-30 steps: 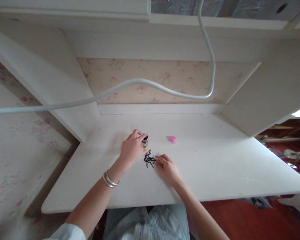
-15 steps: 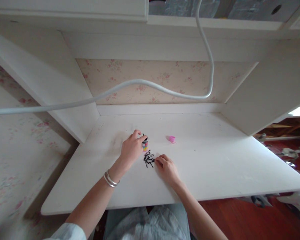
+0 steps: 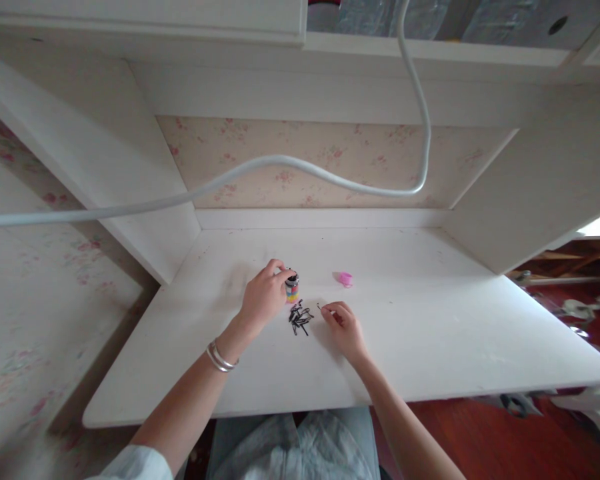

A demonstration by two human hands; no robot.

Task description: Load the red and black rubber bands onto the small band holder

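Note:
My left hand (image 3: pixel 266 293) is closed around a small jar (image 3: pixel 293 288) with a multicoloured band, standing on the white desk. Dark pieces show at its open top. Just in front of the jar lies a loose heap of thin black pieces (image 3: pixel 300 319), some of them looped; their exact kind is too small to make out. My right hand (image 3: pixel 344 328), a little right of the heap, pinches one thin black piece (image 3: pixel 319 306) between thumb and forefinger, lifted off the pile. A small pink cap (image 3: pixel 346 279) lies apart, to the right of the jar.
The white desk (image 3: pixel 430 320) is bounded by side panels and a back board. A thick white cable or tube (image 3: pixel 280 161) crosses the upper view in front of the shelf. Bags sit in the cabinet opening (image 3: pixel 430 20) above.
My right hand has drawn up and right, away from the black heap, with one thin black piece in its pinch. My left hand stays on the jar.

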